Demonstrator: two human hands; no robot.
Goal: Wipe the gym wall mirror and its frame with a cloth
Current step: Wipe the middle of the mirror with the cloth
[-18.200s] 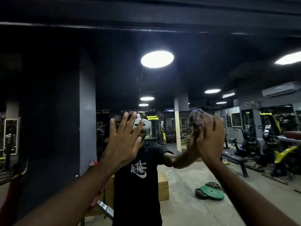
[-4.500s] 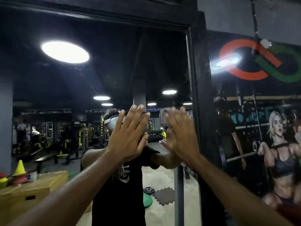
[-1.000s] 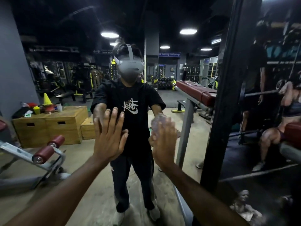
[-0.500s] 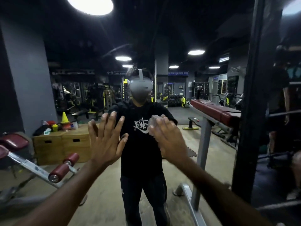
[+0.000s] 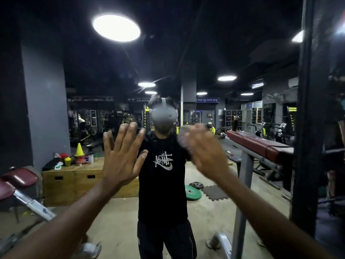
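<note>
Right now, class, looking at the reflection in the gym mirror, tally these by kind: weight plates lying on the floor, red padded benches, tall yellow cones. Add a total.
Round weight plates on the floor, one green and one black: 2
Red padded metal-framed benches, left and right: 2
Tall yellow plastic cone: 1
Total: 5

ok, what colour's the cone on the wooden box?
The cone is yellow; shows best in the head view.

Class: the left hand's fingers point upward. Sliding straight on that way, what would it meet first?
Probably nothing but the mirror itself: the left hand seems flat against its glass, and only reflections show above it. Depth is unclear.
</note>
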